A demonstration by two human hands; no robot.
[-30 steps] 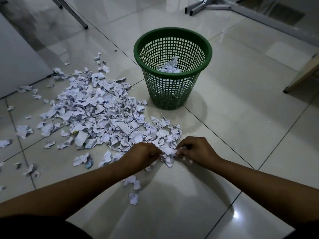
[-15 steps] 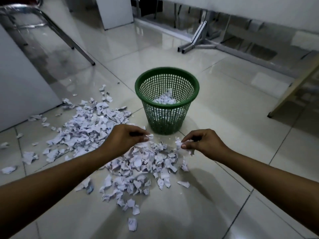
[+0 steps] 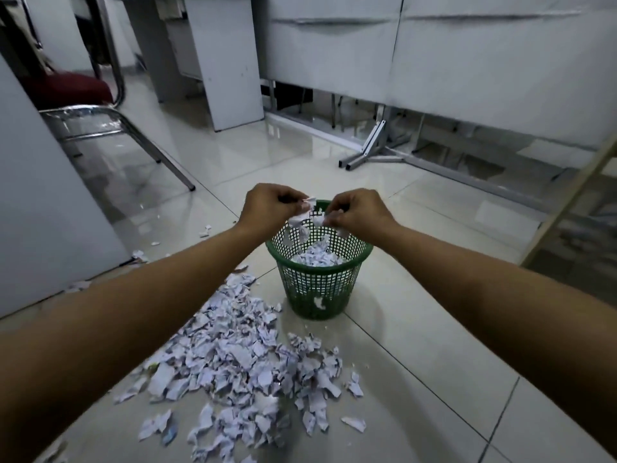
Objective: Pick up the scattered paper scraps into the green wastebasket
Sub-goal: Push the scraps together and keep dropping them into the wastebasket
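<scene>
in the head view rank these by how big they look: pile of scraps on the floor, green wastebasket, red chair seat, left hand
1. pile of scraps on the floor
2. green wastebasket
3. red chair seat and left hand: too alike to rank; the seat is farther away and partly hidden.

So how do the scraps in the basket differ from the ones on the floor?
The scraps in the basket form a small heap held in by the green mesh; the scraps on the floor spread wide and loose over the tiles. The floor spread covers far more area. Both are torn white paper.
</scene>
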